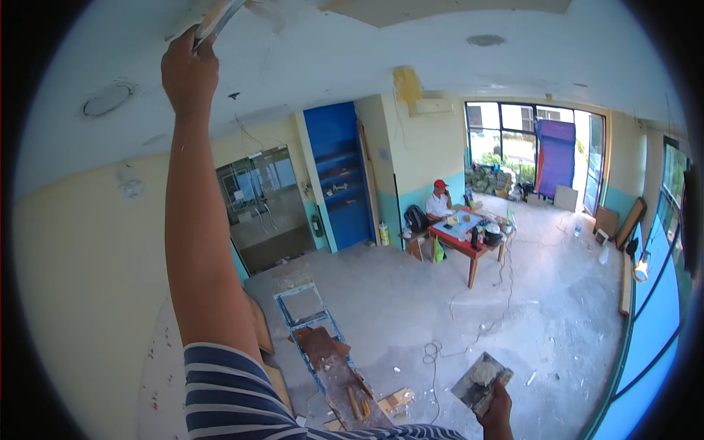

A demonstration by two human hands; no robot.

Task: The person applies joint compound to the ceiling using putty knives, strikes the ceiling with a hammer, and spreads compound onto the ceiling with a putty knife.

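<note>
My left hand [191, 70] is raised at the upper left, its fingers closed round a flat metal-edged tool [220, 20] that is against the ceiling [308, 66]. The tool is partly cut off by the top of the view. Low on the right, my right hand [497, 412] grips the edge of a flat grey plate [466, 390]. A lump of pale, plaster-like paste [485, 373] lies on that plate. Beside the tool the ceiling has a rough patch, and further right hangs a beige panel edge [440, 10].
Below me stands a narrow platform [330, 359] with tools on it. A person [438, 202] in a red cap sits at a red table [458, 238] farther back. A cable [434, 352] loops over the floor. Windows [660, 242] line the right side.
</note>
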